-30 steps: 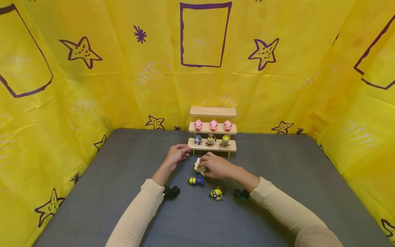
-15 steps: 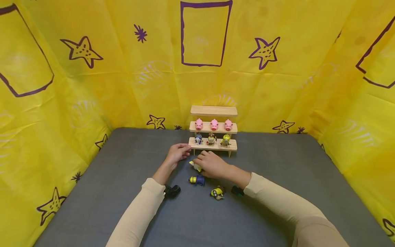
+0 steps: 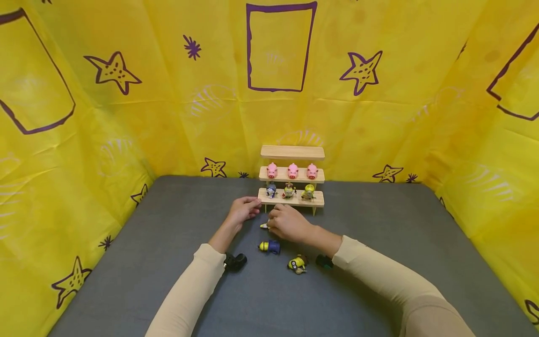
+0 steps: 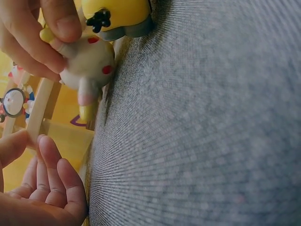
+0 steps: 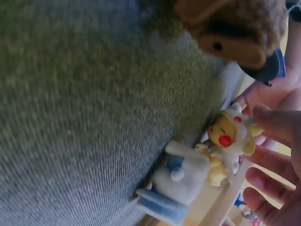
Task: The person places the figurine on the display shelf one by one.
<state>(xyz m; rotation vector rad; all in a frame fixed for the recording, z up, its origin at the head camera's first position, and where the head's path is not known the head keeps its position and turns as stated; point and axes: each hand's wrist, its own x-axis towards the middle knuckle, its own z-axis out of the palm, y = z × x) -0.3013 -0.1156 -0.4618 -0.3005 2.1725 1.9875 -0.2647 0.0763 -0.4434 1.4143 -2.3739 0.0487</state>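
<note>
In the head view, my right hand [image 3: 290, 223] is just in front of a stepped wooden display stand [image 3: 290, 199]. It pinches a Pikachu figurine in a white hooded costume [image 5: 230, 134], gripping it by an ear; the figurine is low over the grey cloth and mostly hidden from the head view. My left hand [image 3: 243, 210] pinches the left end of the stand's bottom board, its other fingers loosely curled below. Nearer me lie a Minion figure in blue [image 3: 269, 246] and a Minion with a brown part [image 3: 297, 264]. In the right wrist view, a white and light-blue figure [image 5: 181, 181] appears beside the Pikachu.
Three pink pig figures [image 3: 292, 171] line the middle board. The bottom board bears a dark-blue-and-white figure [image 3: 271, 190] and two yellow Minions [image 3: 288, 191]. Above them is the top board [image 3: 292, 151]. Yellow patterned cloth [image 3: 168, 117] walls the grey table [image 3: 366, 224].
The right hand has shifted slightly left and farther off. The Pikachu has tipped from fairly upright over to the left and is now more covered by the hand. The left hand has stayed put.
</note>
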